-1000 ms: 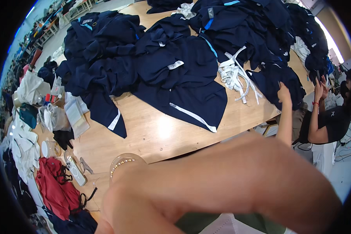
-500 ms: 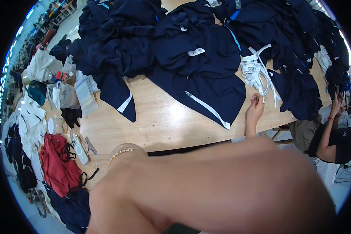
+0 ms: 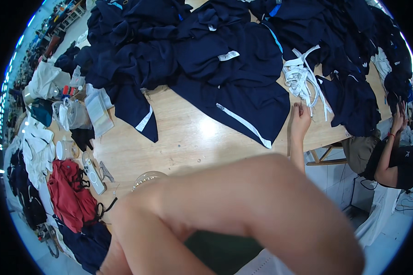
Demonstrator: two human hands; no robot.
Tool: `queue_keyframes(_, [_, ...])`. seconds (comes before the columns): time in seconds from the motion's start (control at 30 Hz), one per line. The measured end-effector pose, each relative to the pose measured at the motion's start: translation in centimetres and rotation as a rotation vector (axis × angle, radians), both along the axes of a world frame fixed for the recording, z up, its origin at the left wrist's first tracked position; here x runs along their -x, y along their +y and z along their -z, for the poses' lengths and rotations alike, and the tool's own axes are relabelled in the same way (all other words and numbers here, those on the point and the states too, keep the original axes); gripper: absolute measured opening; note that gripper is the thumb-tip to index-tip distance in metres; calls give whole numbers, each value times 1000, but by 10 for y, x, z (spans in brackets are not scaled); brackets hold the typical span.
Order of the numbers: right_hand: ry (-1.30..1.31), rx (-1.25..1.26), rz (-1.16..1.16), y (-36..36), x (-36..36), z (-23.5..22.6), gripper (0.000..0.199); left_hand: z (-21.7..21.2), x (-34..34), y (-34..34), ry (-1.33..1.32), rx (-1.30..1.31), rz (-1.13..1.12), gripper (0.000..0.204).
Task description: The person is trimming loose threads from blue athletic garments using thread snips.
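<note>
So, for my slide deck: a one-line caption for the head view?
Bare forearm crossing a wooden table heaped with navy garments, a co-worker's hand by white straps.

Garment workshop. Long wooden bench (image 3: 188, 137) heaped with navy garments (image 3: 206, 59), many alike, some with white stripe trim. Bundle of white tape (image 3: 300, 78) beside them. Red cloth (image 3: 69, 197) and more fabric piles at bench end. Co-worker (image 3: 390, 156) seated alongside.

Even overhead light is cast; a soft glare patch is seen on the wooden table (image 3: 202, 130). Edges are bent and darkened by the fisheye, and the near forearm (image 3: 243, 215) is rendered soft.
</note>
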State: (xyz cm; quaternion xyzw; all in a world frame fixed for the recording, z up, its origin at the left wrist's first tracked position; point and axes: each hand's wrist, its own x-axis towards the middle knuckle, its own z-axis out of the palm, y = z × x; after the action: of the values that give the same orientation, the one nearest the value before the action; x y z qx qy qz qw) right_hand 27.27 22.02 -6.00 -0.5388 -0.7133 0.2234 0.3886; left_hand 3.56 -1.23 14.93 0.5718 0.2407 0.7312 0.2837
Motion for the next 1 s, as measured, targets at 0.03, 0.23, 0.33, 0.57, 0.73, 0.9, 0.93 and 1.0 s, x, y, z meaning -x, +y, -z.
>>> queue_keyframes(0.03, [-4, 1, -2, 2, 6, -3, 11, 1, 0, -1, 1, 4, -11, 60])
queue_keyframes(0.23, [-89, 396, -236, 1, 46, -20, 27, -4, 5, -9, 39, 17, -88, 63])
queue_keyframes(0.33, [191, 786, -727, -52, 65, -50, 10, -4, 11, -16, 57, 37, -148, 64])
queue_keyframes(0.57, [-227, 856, -1594, -120, 39, -92, 23, 76, 43, -5, 371, 764, -676, 34])
queue_keyframes(0.73, [-251, 1120, -1877, -132, 28, -78, 31, 146, 11, 10, 868, 1015, -942, 84])
queue_keyframes(0.9, [-53, 1091, -1856, -138, 43, -76, 33, 163, 24, 57, 1127, 531, -1200, 28])
queue_keyframes(0.93, [-54, 1040, -1885, -138, 46, -76, 34, 160, 35, 70, 1063, 490, -1202, 22])
queue_keyframes(1.0, [-42, 1067, -1852, -142, 45, -75, 34, 142, 63, 97, 846, 542, -1110, 18])
